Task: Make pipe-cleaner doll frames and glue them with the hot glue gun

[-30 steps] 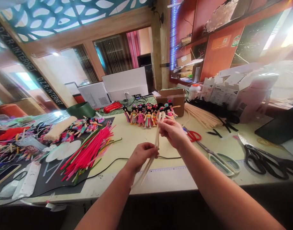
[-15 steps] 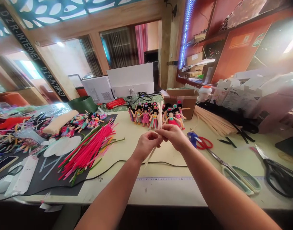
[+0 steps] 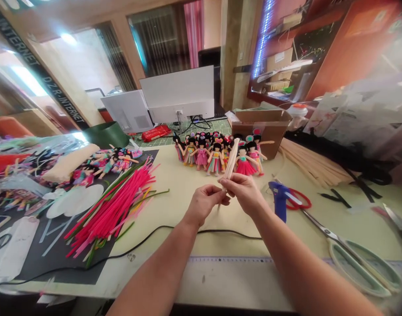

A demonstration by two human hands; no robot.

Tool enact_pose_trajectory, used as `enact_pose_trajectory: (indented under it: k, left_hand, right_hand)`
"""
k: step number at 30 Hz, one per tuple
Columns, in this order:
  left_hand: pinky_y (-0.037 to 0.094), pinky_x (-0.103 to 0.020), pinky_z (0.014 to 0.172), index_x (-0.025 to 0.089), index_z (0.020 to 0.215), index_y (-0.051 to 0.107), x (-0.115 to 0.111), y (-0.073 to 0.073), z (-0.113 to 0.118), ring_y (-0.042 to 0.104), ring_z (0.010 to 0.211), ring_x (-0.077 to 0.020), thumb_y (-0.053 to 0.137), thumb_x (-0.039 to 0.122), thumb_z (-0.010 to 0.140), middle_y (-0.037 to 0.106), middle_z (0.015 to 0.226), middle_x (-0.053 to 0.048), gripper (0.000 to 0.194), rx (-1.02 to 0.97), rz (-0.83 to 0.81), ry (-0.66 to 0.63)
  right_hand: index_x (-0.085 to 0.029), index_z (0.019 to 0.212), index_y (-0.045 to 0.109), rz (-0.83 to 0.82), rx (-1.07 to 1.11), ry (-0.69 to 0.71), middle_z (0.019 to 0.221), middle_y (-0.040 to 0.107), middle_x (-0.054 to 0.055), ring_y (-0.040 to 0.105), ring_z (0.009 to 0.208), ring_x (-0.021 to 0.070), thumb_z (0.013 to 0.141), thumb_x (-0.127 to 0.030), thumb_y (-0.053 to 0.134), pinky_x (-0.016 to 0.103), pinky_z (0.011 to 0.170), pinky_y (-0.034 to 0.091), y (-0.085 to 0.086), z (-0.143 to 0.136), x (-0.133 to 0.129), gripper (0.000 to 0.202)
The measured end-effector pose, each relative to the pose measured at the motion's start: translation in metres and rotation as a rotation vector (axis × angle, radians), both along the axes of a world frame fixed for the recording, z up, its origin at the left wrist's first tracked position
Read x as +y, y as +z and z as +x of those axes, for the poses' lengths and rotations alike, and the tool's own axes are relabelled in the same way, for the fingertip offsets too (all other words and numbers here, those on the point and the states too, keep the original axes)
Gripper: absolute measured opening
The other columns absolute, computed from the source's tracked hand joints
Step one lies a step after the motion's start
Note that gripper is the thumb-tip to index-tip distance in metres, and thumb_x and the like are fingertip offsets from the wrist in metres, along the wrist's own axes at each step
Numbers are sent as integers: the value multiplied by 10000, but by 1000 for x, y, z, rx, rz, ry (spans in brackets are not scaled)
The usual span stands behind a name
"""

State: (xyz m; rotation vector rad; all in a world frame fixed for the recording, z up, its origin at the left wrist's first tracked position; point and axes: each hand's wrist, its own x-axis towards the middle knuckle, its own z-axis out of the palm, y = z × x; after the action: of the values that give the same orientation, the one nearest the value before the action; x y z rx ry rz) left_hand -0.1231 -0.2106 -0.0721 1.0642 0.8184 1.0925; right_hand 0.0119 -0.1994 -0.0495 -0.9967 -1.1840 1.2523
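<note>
Reaching over the desk (image 3: 227,281), short of the standing dolls (image 3: 215,160), we risk splaying or slipping if our left hand (image 3: 204,202) or right hand (image 3: 244,189) loosens. Our forearms (image 3: 163,263) converge from the front edge, both hands' fingertips pinching the cream pipe cleaners (image 3: 232,159), tilted above the desk's middle.

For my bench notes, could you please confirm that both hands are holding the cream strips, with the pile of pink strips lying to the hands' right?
Not quite: in the head view, the pile of pink strips lies to the left of the left hand and right hand, which are indeed both holding the cream strips.
</note>
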Motion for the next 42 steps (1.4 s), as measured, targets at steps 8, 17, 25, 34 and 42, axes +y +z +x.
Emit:
enact_pose_trajectory:
  k: [8,17,25,34,42]
  left_hand:
    - [505,-310,706,128,669,559,-4,4,1,630,624,-125,826,350,607,649,640,-9,353,-92,-172,-40]
    - [500,-271,644,147,666,527,-12,6,1,609,590,-108,805,336,639,626,622,16,337,-117,-107,9]
    - [491,-257,578,125,746,581,-14,11,-4,622,539,-118,770,367,690,674,664,-31,312,-77,-197,-103]
    - [518,-279,624,119,776,623,-10,6,-5,657,642,-145,772,393,684,698,773,-58,326,-18,-235,-61]
    - [523,-268,599,122,857,685,-6,4,-14,629,639,-140,733,383,733,629,670,-31,292,20,-313,-231]
  right_hand:
    - [-164,603,647,-7,16,30,514,514,-19,398,497,92,661,-351,737,228,431,307,0,-1,-5,216]
    - [-171,630,684,52,42,-9,518,509,-22,406,509,94,666,-341,742,232,446,319,1,-4,-9,183]
    - [-180,678,695,84,42,-53,499,496,-24,396,491,94,683,-362,737,237,436,306,2,1,-6,187]
    - [-166,663,674,3,-93,151,567,555,-10,429,519,90,662,-385,753,228,465,328,4,20,0,233]
    - [-172,674,680,2,24,92,537,532,-22,435,507,89,687,-359,738,241,480,340,0,21,2,196]
